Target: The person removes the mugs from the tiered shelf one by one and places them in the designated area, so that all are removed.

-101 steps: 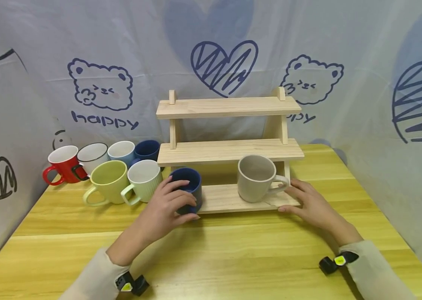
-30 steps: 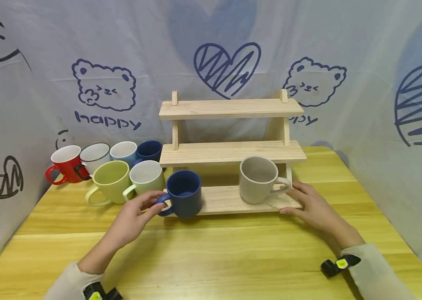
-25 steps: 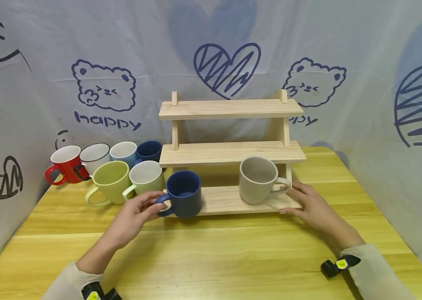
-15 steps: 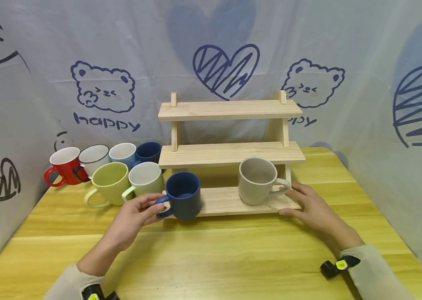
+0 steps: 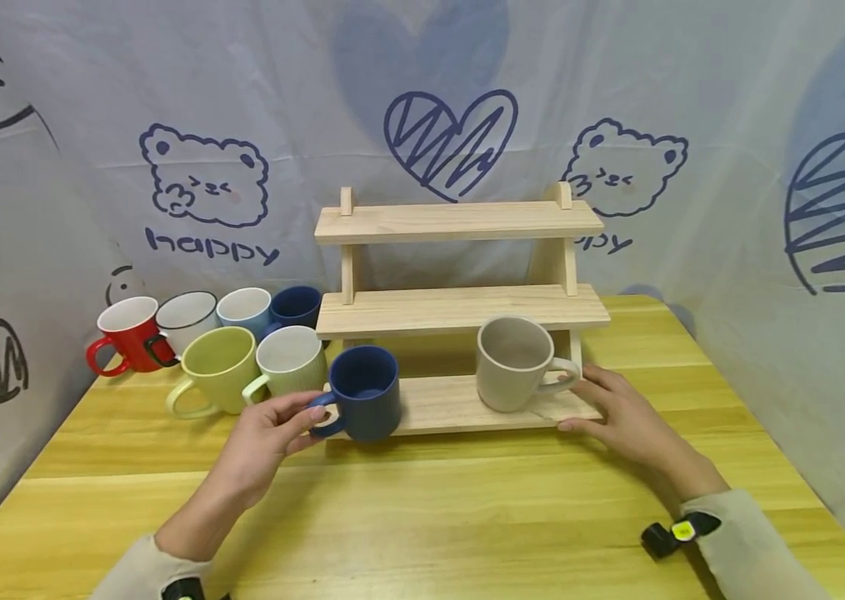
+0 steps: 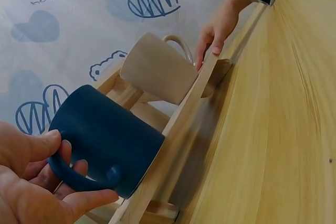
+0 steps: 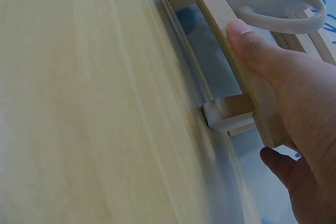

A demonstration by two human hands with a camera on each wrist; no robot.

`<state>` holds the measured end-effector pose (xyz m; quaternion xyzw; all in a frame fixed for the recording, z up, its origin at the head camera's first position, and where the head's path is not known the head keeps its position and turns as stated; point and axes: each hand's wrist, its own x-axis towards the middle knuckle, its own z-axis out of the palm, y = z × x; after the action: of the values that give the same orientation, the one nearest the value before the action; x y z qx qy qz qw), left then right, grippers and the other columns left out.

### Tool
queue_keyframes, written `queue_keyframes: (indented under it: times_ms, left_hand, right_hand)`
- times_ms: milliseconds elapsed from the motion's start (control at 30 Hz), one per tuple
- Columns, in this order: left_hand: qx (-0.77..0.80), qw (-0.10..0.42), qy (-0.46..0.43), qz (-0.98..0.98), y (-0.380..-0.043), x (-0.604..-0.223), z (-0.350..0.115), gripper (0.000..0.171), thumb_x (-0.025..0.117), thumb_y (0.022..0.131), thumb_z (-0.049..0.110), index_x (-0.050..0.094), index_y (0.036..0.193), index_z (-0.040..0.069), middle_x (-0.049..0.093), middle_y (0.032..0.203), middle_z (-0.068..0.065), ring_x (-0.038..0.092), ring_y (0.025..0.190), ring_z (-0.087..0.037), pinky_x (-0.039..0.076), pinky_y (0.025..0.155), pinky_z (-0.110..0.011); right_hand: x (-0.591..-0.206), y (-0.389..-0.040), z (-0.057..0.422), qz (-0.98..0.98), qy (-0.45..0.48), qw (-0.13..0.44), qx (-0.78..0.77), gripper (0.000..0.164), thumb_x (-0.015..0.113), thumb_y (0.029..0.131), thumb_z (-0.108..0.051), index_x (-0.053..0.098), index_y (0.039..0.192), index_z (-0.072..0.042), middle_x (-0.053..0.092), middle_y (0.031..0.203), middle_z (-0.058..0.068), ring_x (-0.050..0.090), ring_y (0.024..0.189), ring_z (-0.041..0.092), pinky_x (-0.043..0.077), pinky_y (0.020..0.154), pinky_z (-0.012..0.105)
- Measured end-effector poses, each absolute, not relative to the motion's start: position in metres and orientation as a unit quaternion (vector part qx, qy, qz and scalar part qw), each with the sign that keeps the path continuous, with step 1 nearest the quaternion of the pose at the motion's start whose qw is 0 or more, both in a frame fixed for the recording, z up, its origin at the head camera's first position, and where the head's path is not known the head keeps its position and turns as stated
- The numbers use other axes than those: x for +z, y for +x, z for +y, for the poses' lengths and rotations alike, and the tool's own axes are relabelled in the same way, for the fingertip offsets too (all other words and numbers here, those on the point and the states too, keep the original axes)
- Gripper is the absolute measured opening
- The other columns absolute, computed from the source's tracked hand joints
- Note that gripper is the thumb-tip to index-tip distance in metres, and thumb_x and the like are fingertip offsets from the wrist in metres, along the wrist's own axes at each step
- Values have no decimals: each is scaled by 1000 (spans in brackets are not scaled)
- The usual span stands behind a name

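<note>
A navy blue mug (image 5: 367,398) stands upright at the left end of the lowest board of a three-tier wooden shelf (image 5: 460,310). My left hand (image 5: 261,442) pinches its handle, which points left; the left wrist view shows the thumb and fingers around that handle (image 6: 79,178). A beige mug (image 5: 514,367) sits toward the right end of the same board, handle to the right. Just past it, my right hand (image 5: 621,417) grips the board's right end. In the right wrist view the thumb (image 7: 252,43) presses the front edge while other fingers reach below the end.
Left of the shelf, several mugs cluster on the wooden table (image 5: 422,517): red (image 5: 139,343), white with dark rim (image 5: 186,321), yellow-green (image 5: 220,375), pale green (image 5: 295,367), light blue (image 5: 246,310) and dark blue (image 5: 295,307). A printed curtain (image 5: 302,100) hangs behind.
Earlier my left hand was spread over the navy mug; the mug has since turned so its handle points left, and the hand now holds that handle. The right hand stays put.
</note>
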<state>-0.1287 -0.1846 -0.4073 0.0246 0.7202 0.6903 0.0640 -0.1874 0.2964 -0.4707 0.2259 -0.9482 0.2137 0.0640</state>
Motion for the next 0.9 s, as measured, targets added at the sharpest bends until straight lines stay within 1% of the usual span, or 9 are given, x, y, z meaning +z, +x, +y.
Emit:
queue_keyframes:
  times_ms: [233,367,467,567,633,767,900]
  left_hand:
    - [693,52,18,718,-127,-403,-186,36,59,98,5,55,128,-15,64,119,-20,66,102,-20,55,86,-34]
    - [696,37,20,717,-125,-400,-189,38,61,97,7,55,127,-15,66,113,-12,67,100,-17,56,85,-33]
    - [701,24,23,712,-125,-398,-193,39,62,97,8,55,126,-15,67,109,-7,67,100,-18,56,84,-33]
    - [707,14,30,706,-125,-396,-197,39,62,97,9,55,126,-16,68,108,-5,67,100,-20,56,83,-33]
    - [709,8,34,704,-125,-394,-200,39,62,97,9,54,127,-16,68,109,-7,68,99,-20,56,83,-33]
    - [710,-5,38,704,-125,-389,-206,41,62,97,10,54,128,-15,68,111,-6,67,99,-17,56,82,-32]
    - [715,-16,35,698,-122,-383,-214,38,64,96,11,58,126,-11,69,108,-2,68,98,-15,56,82,-30]
  right_hand:
    - [-470,-186,296,-949,225,60,213,69,74,83,-49,57,136,-9,38,147,24,34,133,46,33,102,65]
    - [-470,-185,295,-948,226,59,215,69,74,83,-49,57,136,-9,38,148,23,34,133,45,33,102,65]
    - [-470,-185,294,-948,226,57,218,69,74,83,-49,57,137,-9,38,148,23,33,133,45,33,102,65]
    - [-470,-184,293,-948,225,55,220,70,74,83,-49,56,137,-9,37,148,24,33,134,46,33,103,65]
    - [-470,-184,293,-948,226,58,218,70,75,83,-48,56,137,-9,38,148,24,33,133,46,34,102,65]
    - [-470,-185,294,-947,230,66,216,71,76,82,-47,56,138,-9,39,147,24,34,133,46,34,102,64]
    - [-468,-186,294,-946,233,67,218,71,76,83,-47,55,138,-9,39,147,23,35,132,46,34,102,65]
